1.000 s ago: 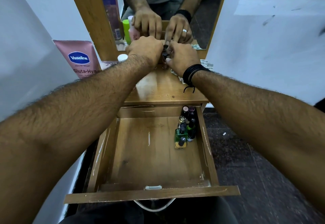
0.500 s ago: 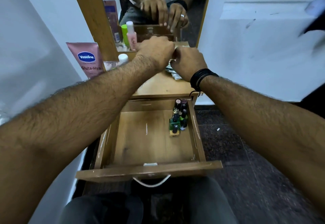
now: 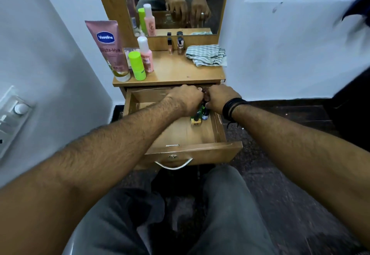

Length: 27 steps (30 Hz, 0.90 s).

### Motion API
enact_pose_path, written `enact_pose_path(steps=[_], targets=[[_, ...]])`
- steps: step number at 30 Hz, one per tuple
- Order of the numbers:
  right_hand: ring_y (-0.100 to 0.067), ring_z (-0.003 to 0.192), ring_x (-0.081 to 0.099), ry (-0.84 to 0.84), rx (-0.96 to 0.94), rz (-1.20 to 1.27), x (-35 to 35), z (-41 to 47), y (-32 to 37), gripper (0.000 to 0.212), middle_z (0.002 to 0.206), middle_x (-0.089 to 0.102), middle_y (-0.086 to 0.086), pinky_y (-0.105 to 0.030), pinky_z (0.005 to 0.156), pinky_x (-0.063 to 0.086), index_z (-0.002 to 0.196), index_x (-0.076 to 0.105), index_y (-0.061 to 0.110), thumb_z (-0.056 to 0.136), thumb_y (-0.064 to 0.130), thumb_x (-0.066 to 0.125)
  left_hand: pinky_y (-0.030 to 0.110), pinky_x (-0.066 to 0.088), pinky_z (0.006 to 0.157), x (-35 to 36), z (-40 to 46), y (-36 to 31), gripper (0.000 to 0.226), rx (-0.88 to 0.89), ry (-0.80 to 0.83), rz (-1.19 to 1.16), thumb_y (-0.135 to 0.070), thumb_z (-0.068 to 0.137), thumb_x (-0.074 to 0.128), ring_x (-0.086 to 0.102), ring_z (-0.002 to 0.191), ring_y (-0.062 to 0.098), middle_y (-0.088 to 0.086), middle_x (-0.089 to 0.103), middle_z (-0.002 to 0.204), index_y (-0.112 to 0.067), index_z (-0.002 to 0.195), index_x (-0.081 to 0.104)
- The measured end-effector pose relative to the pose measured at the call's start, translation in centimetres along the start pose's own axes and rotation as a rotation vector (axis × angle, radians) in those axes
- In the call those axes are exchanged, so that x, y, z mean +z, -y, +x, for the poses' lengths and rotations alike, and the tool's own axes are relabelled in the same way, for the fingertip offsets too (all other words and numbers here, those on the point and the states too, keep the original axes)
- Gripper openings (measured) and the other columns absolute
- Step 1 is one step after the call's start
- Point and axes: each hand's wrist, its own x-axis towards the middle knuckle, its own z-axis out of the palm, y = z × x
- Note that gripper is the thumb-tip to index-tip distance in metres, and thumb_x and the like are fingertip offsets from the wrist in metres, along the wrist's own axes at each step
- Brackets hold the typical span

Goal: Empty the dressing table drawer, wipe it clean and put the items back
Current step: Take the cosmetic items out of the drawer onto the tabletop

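Note:
The wooden drawer [image 3: 192, 151] of the dressing table stands pulled open. Several small dark-capped bottles [image 3: 200, 115] stand upright along its right side. Both my hands are down at the drawer's back right corner, just above those bottles. My left hand [image 3: 185, 99] has its fingers curled round a small bottle, only the round top of which shows. My right hand [image 3: 219, 98], a black band on its wrist, pinches another small dark bottle. The two hands nearly touch, and what lies under them is hidden.
On the tabletop [image 3: 176, 72] stand a pink Vaseline tube [image 3: 108, 48], a green bottle [image 3: 137, 65], a pink bottle [image 3: 146, 54] and two small bottles [image 3: 175, 45] by the mirror. A striped cloth [image 3: 206, 54] lies at the right. White walls flank the table; my knees sit under the drawer handle [image 3: 173, 165].
Both hands have come down from the back of the tabletop into the drawer's back right corner, with small bottles in them. My head has pulled back, and more of the table shows.

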Motion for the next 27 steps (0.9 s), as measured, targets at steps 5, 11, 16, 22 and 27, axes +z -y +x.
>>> enact_pose_path(steps=[5, 11, 16, 22, 27], targets=[[-0.036, 0.101, 0.066, 0.03, 0.033, -0.025, 1.5, -0.5, 0.0, 0.021, 0.112, 0.066, -0.013, -0.047, 0.086, 0.059, 0.112, 0.07, 0.015, 0.092, 0.02, 0.064, 0.049, 0.055, 0.085, 1.6, -0.7, -0.7, 0.031, -0.014, 0.075, -0.022, -0.036, 0.095, 0.063, 0.062, 0.106, 0.031, 0.009, 0.061, 0.117, -0.019, 0.121, 0.06], [-0.035, 0.1, 0.066, 0.041, 0.035, -0.021, 2.6, -0.2, 0.1, 0.021, 0.109, 0.066, -0.012, -0.05, 0.086, 0.058, 0.113, 0.068, 0.015, 0.093, 0.02, 0.064, 0.059, 0.054, 0.089, 2.2, -0.8, -1.0, 0.028, -0.049, 0.109, -0.045, -0.033, 0.097, 0.06, 0.061, 0.108, 0.033, 0.01, 0.06, 0.117, -0.018, 0.121, 0.06], [-0.035, 0.099, 0.066, 0.03, 0.036, -0.036, 2.7, 0.3, 0.0, 0.015, 0.1, 0.062, -0.01, -0.05, 0.085, 0.058, 0.107, 0.066, 0.014, 0.093, 0.018, 0.064, 0.052, 0.055, 0.085, 2.3, -0.6, -1.2, 0.028, -0.066, 0.1, -0.104, -0.029, 0.096, 0.061, 0.062, 0.106, 0.033, 0.009, 0.061, 0.116, -0.02, 0.123, 0.058], [-0.031, 0.084, 0.06, 0.051, 0.01, -0.045, 2.5, 0.1, 0.0, 0.015, 0.09, 0.055, -0.006, -0.047, 0.082, 0.06, 0.097, 0.063, 0.015, 0.088, 0.025, 0.07, 0.041, 0.051, 0.072, 1.8, -0.9, -1.0, 0.027, -0.08, 0.074, -0.126, -0.036, 0.092, 0.067, 0.055, 0.086, 0.027, 0.007, 0.062, 0.107, -0.018, 0.112, 0.063], [-0.027, 0.076, 0.059, 0.089, -0.051, -0.032, -0.2, -0.2, -0.3, 0.022, 0.084, 0.061, -0.006, -0.031, 0.064, 0.048, 0.079, 0.056, 0.016, 0.079, 0.023, 0.077, 0.034, 0.047, 0.066, -1.6, -1.3, 0.4, 0.023, -0.049, 0.029, -0.101, -0.04, 0.086, 0.071, 0.054, 0.079, 0.024, 0.003, 0.062, 0.095, -0.023, 0.099, 0.063]])
